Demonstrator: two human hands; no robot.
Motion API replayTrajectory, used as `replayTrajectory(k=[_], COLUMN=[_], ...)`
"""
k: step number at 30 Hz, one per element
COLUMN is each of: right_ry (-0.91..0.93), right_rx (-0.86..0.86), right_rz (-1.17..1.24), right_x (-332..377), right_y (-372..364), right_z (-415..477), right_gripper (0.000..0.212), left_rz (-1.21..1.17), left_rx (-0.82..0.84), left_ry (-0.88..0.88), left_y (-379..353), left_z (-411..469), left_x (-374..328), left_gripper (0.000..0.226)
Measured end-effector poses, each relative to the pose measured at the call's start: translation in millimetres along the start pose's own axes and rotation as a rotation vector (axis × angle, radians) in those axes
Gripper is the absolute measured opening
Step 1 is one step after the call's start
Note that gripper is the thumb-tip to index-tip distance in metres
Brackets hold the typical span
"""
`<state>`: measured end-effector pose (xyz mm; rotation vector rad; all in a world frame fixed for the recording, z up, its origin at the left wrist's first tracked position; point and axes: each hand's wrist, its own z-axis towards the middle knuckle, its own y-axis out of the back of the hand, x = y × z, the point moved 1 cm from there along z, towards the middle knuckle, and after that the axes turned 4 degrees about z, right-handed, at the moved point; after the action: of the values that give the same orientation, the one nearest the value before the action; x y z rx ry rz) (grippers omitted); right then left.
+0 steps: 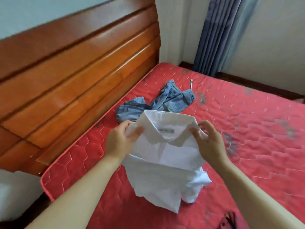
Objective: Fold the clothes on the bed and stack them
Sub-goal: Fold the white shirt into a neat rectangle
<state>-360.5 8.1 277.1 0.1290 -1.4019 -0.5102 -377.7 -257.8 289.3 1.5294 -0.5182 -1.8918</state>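
A white collared shirt (165,162) hangs above the red quilted mattress (247,138), its collar up and its lower part bunched on the bed. My left hand (120,139) pinches the shirt at its left shoulder. At the right shoulder, my right hand (208,139) grips the fabric by the collar. Behind the shirt, a crumpled pair of blue jeans (158,101) lies on the mattress near the headboard.
A wooden headboard (74,71) runs along the left. Grey curtains (217,35) hang at the far corner. A small dark red item (228,220) lies at the bottom edge of the bed. Something white (14,192) sits at the lower left beside the bed.
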Motion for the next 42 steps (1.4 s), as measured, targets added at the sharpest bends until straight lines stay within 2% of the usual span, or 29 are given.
replayTrajectory(k=[3, 7, 10, 12, 16, 20, 23, 26, 28, 31, 33, 37, 42], right_ry=[0.218, 0.484, 0.602, 0.623, 0.464, 0.525, 0.550, 0.361, 0.289, 0.388, 0.417, 0.277, 0.272], right_rx=[-0.051, -0.192, -0.290, -0.276, -0.111, -0.271, -0.347, -0.212, -0.194, -0.332, -0.361, -0.305, -0.533], right_rz=[0.003, 0.031, 0.035, -0.016, -0.172, -0.153, -0.162, -0.254, -0.270, -0.244, -0.267, -0.315, -0.200], right_x=[86, 199, 249, 263, 262, 290, 301, 277, 271, 291, 298, 276, 290], right_y=[84, 181, 232, 254, 279, 303, 306, 289, 286, 297, 299, 287, 270], right_z=[-10, -30, -56, -78, -128, -173, -207, -252, -281, -310, -330, -370, -377], right_gripper=[0.020, 0.007, 0.012, 0.011, 0.010, 0.018, 0.014, 0.010, 0.007, 0.009, 0.008, 0.010, 0.015], left_rz=[-0.020, 0.016, -0.008, -0.004, -0.004, -0.134, -0.192, -0.178, -0.217, -0.303, -0.278, -0.147, -0.206], left_rx=[-0.080, -0.247, -0.328, -0.350, -0.263, -0.260, -0.214, -0.035, 0.035, -0.023, -0.068, -0.022, -0.124], left_ry=[-0.124, -0.299, -0.370, -0.395, -0.406, -0.385, -0.376, -0.406, -0.380, -0.325, -0.333, -0.376, -0.342], left_y=[57, 127, 163, 177, 179, 192, 206, 204, 204, 213, 221, 216, 205], left_z=[-16, -42, -65, -83, -128, -161, -180, -220, -251, -281, -295, -325, -335], left_x=[-101, -216, -275, -296, -310, -317, -319, -304, -292, -291, -294, -282, -299], left_gripper=[0.051, 0.029, 0.028, 0.028, 0.023, 0.022, 0.022, 0.019, 0.022, 0.022, 0.025, 0.030, 0.034])
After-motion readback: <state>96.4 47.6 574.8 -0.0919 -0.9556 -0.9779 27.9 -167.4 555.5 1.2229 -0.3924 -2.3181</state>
